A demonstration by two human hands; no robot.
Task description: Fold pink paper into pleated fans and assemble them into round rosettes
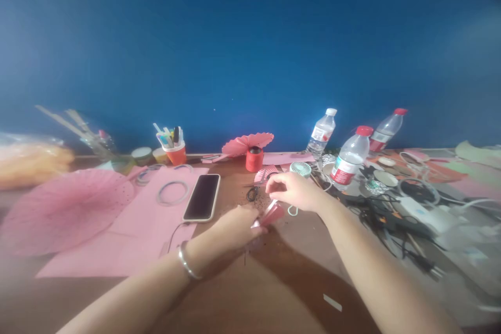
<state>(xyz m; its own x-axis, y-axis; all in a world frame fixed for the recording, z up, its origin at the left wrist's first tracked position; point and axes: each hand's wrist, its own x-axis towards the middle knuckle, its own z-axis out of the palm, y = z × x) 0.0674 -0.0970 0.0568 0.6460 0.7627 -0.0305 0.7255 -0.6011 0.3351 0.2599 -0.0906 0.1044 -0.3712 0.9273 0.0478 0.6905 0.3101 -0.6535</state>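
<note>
My left hand [240, 224], with a silver bracelet at its wrist, is closed on a small folded piece of pink paper [274, 212]. White edging shows along the upper side and near end of that paper. Just above it is my right hand [295, 191], its fingers curled together and pointing down; anything pinched in them is too small to make out. Beyond the hands lie a pleated pink paper piece [266, 173], scissors partly hidden by my right hand, and a small dark coil [252, 194]. A mint-green loop [293, 211] rests below my right hand.
Left are a phone [202, 198], pink sheet [117, 242], pleated pink disc [70, 209] and pen cup [175, 152]. A red container [254, 159] stands behind. Right are bottles [352, 162], a small fan [300, 168] and tangled cables [391, 219]. A white strip [332, 302] lies in front.
</note>
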